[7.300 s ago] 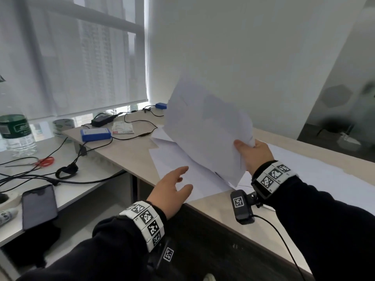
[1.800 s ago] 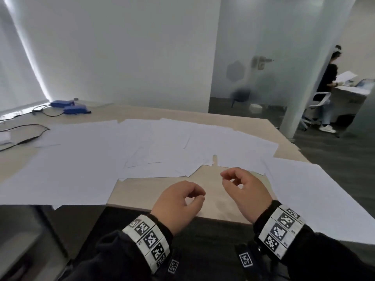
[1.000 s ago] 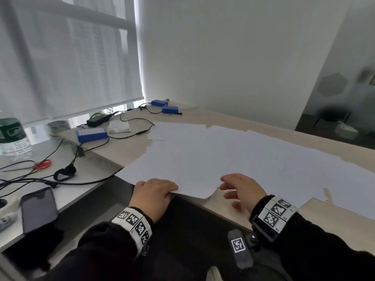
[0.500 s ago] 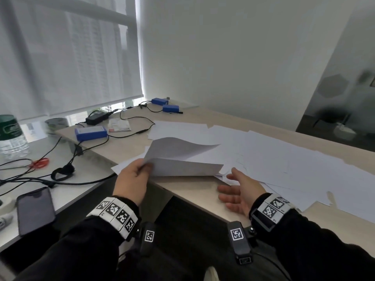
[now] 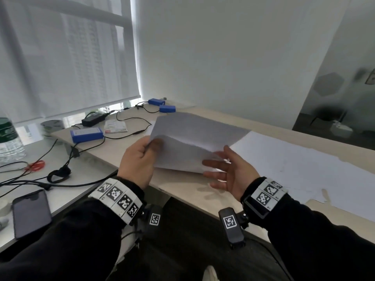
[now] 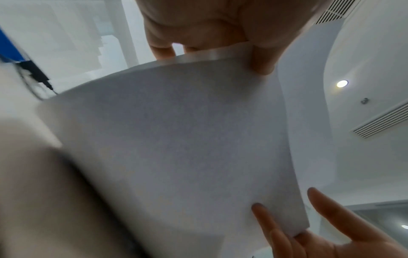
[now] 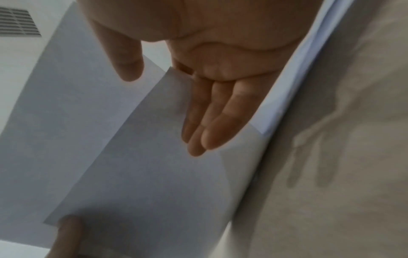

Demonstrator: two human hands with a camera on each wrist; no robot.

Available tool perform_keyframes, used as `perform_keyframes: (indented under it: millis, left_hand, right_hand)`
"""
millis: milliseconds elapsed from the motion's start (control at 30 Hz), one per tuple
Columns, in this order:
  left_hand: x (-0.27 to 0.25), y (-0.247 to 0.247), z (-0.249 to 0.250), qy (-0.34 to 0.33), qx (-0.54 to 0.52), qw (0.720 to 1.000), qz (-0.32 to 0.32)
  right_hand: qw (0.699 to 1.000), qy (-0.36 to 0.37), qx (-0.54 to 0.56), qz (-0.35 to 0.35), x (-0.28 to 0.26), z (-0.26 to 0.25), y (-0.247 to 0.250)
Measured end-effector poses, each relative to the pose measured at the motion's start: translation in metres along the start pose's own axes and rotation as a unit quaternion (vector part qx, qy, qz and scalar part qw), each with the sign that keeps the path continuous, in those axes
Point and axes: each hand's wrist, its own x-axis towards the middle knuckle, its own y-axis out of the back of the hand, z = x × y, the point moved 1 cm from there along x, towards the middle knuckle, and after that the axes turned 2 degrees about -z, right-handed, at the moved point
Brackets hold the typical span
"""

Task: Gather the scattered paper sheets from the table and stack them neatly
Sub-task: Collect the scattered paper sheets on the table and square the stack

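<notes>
Two white paper sheets (image 5: 194,142) hang curved in the air over the table's near edge. My left hand (image 5: 146,151) pinches their left edge, thumb (image 6: 262,57) on top and fingers underneath. My right hand (image 5: 219,165) is open at their lower right corner, its straight fingers (image 7: 209,122) beneath the paper and its thumb (image 7: 125,57) spread above it. In the left wrist view the sheets (image 6: 176,131) fill the middle, and the right hand's fingers (image 6: 276,227) touch the far corner. Several more loose sheets (image 5: 294,165) lie overlapped on the wooden table (image 5: 182,191) to the right.
At the table's far left lie blue boxes (image 5: 87,134), a black power adapter (image 5: 93,119) and cables. A lower grey desk (image 5: 67,191) on the left holds a phone (image 5: 30,213), red scissors (image 5: 36,165), a black strap and a water bottle (image 5: 9,138). A white wall stands behind the table.
My left hand has raised the sheets higher and carried them right. My right hand has come up from the table edge to meet their lower right corner.
</notes>
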Motion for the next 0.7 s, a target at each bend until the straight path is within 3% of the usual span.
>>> perform_keyframes:
  millis: [133,367,500,700]
  left_hand:
    - [0.015,0.001,0.035,-0.043,-0.005,0.999,0.017]
    - [0.016,-0.004,0.061,-0.124,-0.018,0.992,0.016]
    - [0.016,-0.005,0.067,-0.180,-0.006,0.983,0.040]
    - [0.022,-0.007,0.055,-0.171,0.015,0.985,0.025]
  right_hand:
    - [0.999,0.031,-0.004,-0.013,0.001,-0.024,0.001]
    - [0.997,-0.033,-0.037,-0.054,-0.005,-0.040,0.008]
    - [0.998,0.037,-0.006,-0.050,-0.005,-0.060,0.008]
    - [0.984,0.168,0.059,0.026,-0.011,-0.100,0.028]
